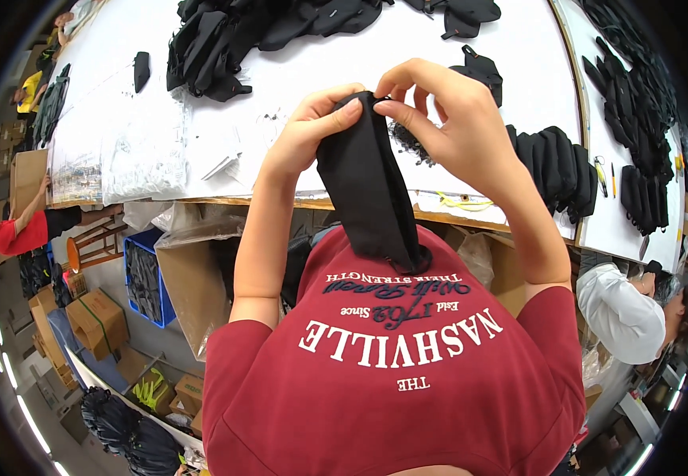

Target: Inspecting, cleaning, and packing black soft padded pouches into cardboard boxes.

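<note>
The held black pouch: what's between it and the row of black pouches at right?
In the head view, the right forearm, a small heap of black bits and a yellow-green strip lie between them.

Black pouch [360, 182], white table [261, 91], dark-red shirt [392, 408]

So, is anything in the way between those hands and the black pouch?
Nothing visible: the left hand grips the black pouch near its top, and the right hand pinches its top edge.
</note>
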Demonstrator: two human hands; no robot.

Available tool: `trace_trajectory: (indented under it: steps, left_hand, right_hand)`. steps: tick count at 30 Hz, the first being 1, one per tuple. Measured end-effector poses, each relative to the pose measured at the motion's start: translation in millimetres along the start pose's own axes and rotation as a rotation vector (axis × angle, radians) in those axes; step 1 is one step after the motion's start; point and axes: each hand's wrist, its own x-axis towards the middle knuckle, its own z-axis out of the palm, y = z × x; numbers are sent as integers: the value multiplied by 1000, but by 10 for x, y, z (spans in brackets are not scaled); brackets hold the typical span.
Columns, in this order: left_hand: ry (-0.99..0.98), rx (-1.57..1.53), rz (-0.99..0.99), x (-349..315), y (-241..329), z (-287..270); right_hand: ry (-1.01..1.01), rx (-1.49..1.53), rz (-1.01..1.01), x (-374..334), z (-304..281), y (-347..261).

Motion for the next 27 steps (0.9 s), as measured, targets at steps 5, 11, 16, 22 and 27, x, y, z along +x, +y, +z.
trace_trajectory:
  steps: [5,11,16,22,27]
  left_hand:
    - [83,-49,64,23,-95,-44]
    - [283,-199,265,72,-62,-255]
    - [313,-256,302,24,15,-404]
    - [464,-243,288,-201,52,-610]
    - [418,-204,285,-621,42,-266]
  right_hand:
    - [-35,-43,-39,-107,31,-28]
    - [-364,198,12,-265,47,-221]
    - [-512,376,18,-288,93,-307]
    - [-336,286,-4,-294,217,-171]
    - [-390,833,706,-351,307,252]
